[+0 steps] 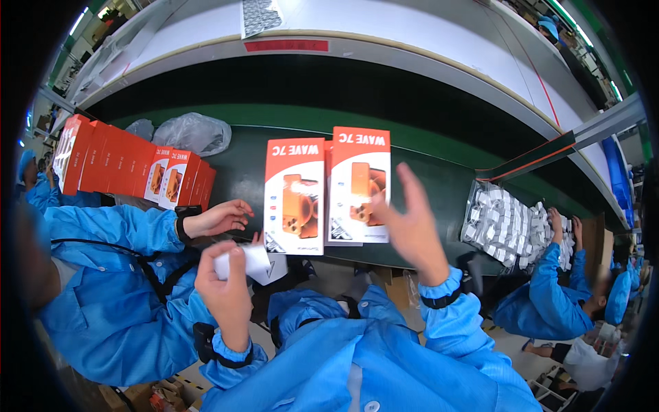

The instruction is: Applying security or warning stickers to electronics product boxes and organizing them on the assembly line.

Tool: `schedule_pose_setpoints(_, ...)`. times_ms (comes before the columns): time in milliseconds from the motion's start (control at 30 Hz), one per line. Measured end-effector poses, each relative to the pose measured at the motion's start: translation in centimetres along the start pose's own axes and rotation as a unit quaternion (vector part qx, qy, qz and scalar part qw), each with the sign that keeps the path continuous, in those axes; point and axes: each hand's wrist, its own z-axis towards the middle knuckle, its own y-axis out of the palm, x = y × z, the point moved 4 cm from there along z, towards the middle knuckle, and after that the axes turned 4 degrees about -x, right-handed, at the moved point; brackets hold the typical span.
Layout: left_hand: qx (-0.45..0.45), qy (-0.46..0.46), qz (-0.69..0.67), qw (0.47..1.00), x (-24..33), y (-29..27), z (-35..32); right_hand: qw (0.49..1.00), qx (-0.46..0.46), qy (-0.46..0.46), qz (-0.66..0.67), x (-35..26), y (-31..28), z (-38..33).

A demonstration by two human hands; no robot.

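Observation:
My left hand (226, 288) is closed, thumb on top, round a small white folded piece (248, 262) whose exact kind I cannot make out. Over the bench, two upright-faced orange-and-white phone boxes stand side by side: the left phone box (295, 199) and the right phone box (359, 185). Each has a picture of an orange phone on it. Part of another box shows behind them. My right hand (415, 233) is at the right box's right edge, fingers stretched and apart, slightly blurred; whether the thumb touches the box is unclear.
To the left, a co-worker's hand (218, 218) reaches in beside a row of orange boxes (117, 161). Crumpled clear plastic bags (192, 134) lie behind. On the right, another person handles a bag of small white pieces (504, 223). A white shelf (412, 34) runs above the dark green bench (439, 192).

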Motion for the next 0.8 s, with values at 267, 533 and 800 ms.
schedule_pose_setpoints(267, 0.074, 0.067, -0.079, 0.992, 1.5, 6.3, -2.6, 0.977, -0.101, -0.07, 0.177, -0.1, 4.1, -1.0)
schedule_pose_setpoints(533, -0.069, 0.214, -0.073, 0.972, 8.4, 18.1, -12.1, 0.854, -0.055, 0.004, 0.518, 6.0, -12.3, -3.8)
schedule_pose_setpoints(800, -0.212, 0.029, -0.07, 0.974, -8.4, 35.6, -11.8, 0.856, 0.051, 0.174, 0.485, 27.4, -14.8, -6.1)
